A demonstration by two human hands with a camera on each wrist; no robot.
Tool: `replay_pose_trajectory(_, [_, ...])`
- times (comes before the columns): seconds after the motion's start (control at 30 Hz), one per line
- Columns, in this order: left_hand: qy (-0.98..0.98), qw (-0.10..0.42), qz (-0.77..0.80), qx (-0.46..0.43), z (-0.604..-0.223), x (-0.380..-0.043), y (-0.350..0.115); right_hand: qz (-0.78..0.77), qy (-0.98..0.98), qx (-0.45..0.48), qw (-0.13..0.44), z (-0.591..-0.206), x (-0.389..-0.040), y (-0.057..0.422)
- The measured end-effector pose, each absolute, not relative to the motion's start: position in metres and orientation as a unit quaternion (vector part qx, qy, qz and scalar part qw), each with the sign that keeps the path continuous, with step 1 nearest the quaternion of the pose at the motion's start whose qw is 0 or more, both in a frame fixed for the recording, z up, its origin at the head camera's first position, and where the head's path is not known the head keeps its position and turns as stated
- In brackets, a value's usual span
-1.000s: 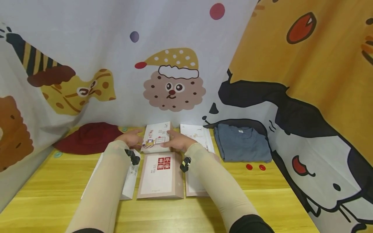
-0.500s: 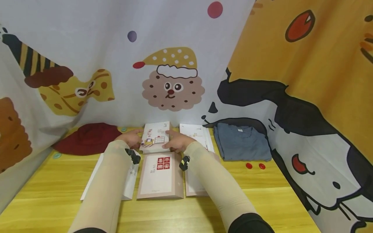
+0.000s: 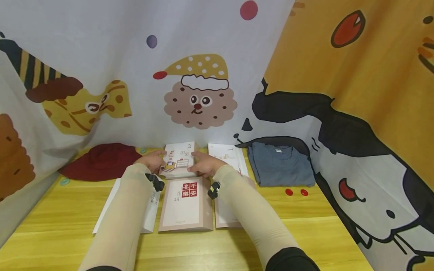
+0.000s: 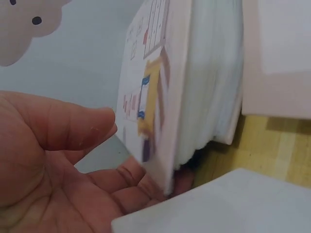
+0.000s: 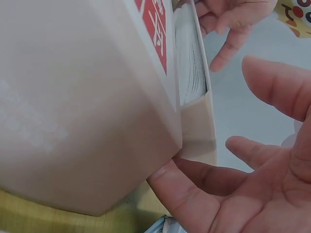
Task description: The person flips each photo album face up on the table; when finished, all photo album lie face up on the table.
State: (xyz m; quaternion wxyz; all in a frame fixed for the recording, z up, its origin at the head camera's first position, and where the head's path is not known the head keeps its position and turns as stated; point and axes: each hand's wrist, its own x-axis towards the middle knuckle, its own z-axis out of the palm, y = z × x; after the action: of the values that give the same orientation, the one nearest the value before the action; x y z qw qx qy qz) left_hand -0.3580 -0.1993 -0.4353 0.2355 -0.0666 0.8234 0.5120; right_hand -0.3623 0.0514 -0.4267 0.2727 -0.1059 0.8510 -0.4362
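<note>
A thick book with a white illustrated cover lies at the back middle of the table. At its left side my left hand holds it, fingers curled under the lower corner and thumb by the cover in the left wrist view, where its pages show. Opposite, my right hand touches the right side; in the right wrist view its fingers are spread and fairly straight, with the thumb clear of the cover. A pale pink book with red square characters lies directly in front.
A white book lies partly under the left forearm. Two more, a white book and a pink book, lie on the right. A dark red hat, folded blue shirt, red buttons and green buttons surround them.
The illustrated book has shifted slightly left between my hands, its left side moving most. The head view has also drifted a little. Both hands stay at the book's sides.
</note>
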Motion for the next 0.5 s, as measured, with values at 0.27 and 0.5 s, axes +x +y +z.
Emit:
replay_pose_trajectory(0.27, [0.812,0.223,0.536,-0.061,-0.4395,-0.3600,-0.2007,-0.440,0.849,-0.109,0.271,-0.4257,-0.3614,0.0519])
replay_pose_trajectory(0.5, [0.768,0.197,0.608,-0.035,-0.4415,-0.3608,-0.2068,-0.437,0.863,-0.164,0.195,-0.4207,-0.3573,0.0478])
